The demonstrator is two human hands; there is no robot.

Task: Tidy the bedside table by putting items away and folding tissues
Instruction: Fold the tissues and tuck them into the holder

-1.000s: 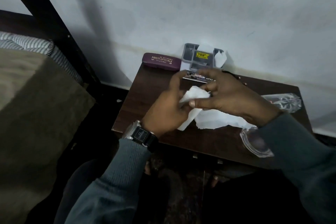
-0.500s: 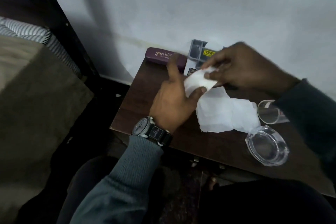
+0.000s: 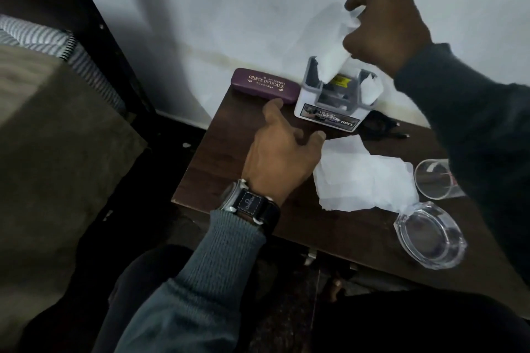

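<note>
On the dark wooden worktop (image 3: pixel 229 157), the left hand (image 3: pixel 282 157) rests with loose, spread fingers, empty, just beside a flat white tissue sheet (image 3: pixel 364 180). Farther back, the right hand (image 3: pixel 387 28) pinches a folded white tissue (image 3: pixel 334 57), its lower end inside the grey plastic organiser box (image 3: pixel 329 106).

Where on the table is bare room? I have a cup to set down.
Bare wood lies along the table's front edge, between the left hand and the ashtray. The back is crowded: spectacle case, organizer, right hand.
</note>
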